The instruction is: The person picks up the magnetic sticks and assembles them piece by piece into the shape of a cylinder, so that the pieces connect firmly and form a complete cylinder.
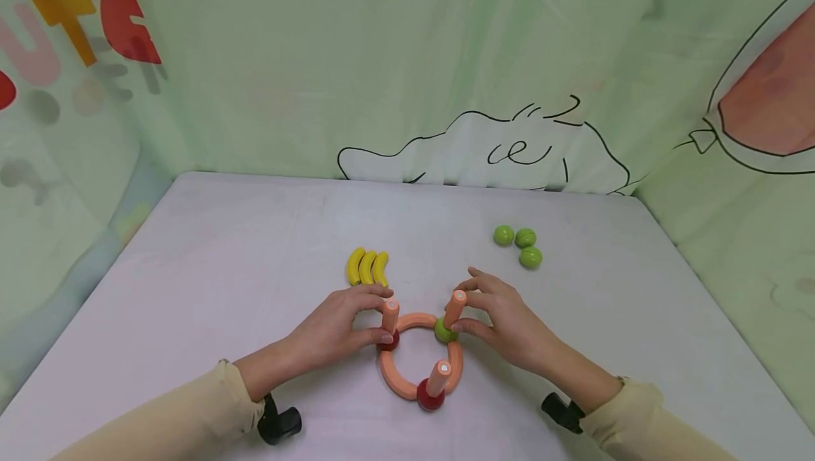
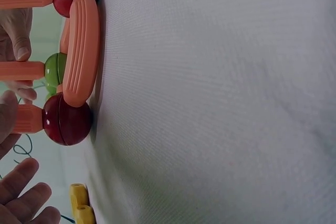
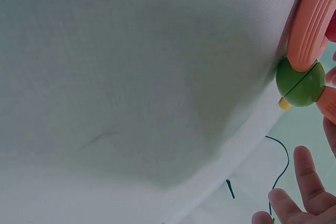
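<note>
Pale green printed cloth (image 1: 395,44) is hung behind the worktop (image 1: 223,249), on which a jointed orange ring (image 1: 397,378) is set between two hands. It is judged stiff and smooth, like plastic or painted wood — probably light, a little slippery and not very fragile, though its joints could be pulled apart by an uneven lift. It is best gripped low on the uprights, near their bases, from both sides at once.

From the left, the ring is reached first by the left hand (image 1: 340,319): the left upright (image 1: 391,314) is pinched between thumb and fingers, just above a dark red ball (image 1: 390,341). Three yellow toy bananas (image 1: 367,268) are laid side by side just beyond those fingertips. At the ring's near side, the front upright (image 1: 439,377) is borne by another red ball (image 1: 430,399) and is touched by neither hand. Next, the right upright (image 1: 455,309), standing on a green ball (image 1: 443,331), is pinched by the right hand (image 1: 503,316) — its outer fingers are held clear. Farther right, three loose green balls (image 1: 526,238) are grouped beyond that hand.
</note>
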